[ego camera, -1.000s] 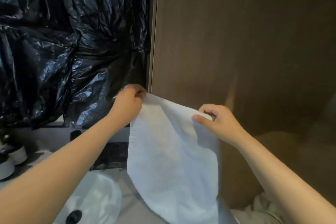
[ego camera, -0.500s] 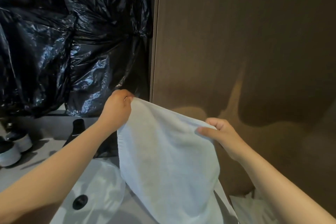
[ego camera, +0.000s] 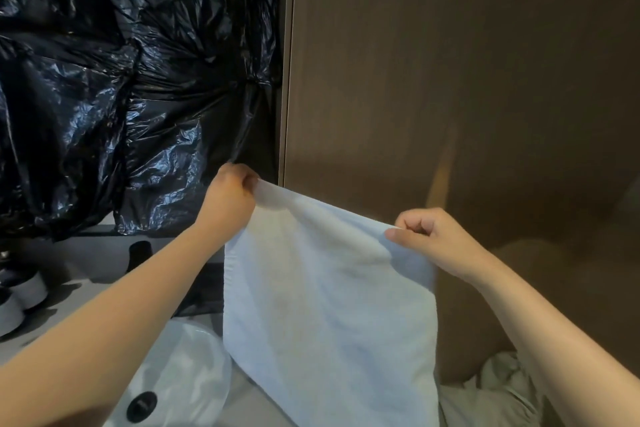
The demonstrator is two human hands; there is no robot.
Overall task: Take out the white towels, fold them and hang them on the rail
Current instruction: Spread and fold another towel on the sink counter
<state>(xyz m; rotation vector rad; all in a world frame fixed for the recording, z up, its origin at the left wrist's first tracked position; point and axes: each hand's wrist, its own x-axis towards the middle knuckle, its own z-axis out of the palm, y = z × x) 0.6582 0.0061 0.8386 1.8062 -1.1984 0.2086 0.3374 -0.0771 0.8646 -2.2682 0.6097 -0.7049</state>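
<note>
A white towel (ego camera: 325, 302) hangs in the air in front of me, stretched by its top edge and falling to the bottom of the view. My left hand (ego camera: 230, 199) pinches its upper left corner, close to the edge of the brown wall panel. My right hand (ego camera: 429, 239) pinches the upper right corner, lower than the left, so the top edge slopes down to the right. More white cloth (ego camera: 491, 392) lies crumpled at the lower right, behind the towel. No rail is in view.
Black plastic sheeting (ego camera: 121, 97) covers the upper left. A brown wall panel (ego camera: 450, 80) fills the right. Below sit a white basin (ego camera: 187, 371) with a black drain (ego camera: 141, 406), a black bottle (ego camera: 140, 253) and small white jars (ego camera: 24, 291) on the counter.
Both hands still hold the towel's top corners. They have spread a little further apart, stretching the top edge tighter, and the towel hangs flatter.
</note>
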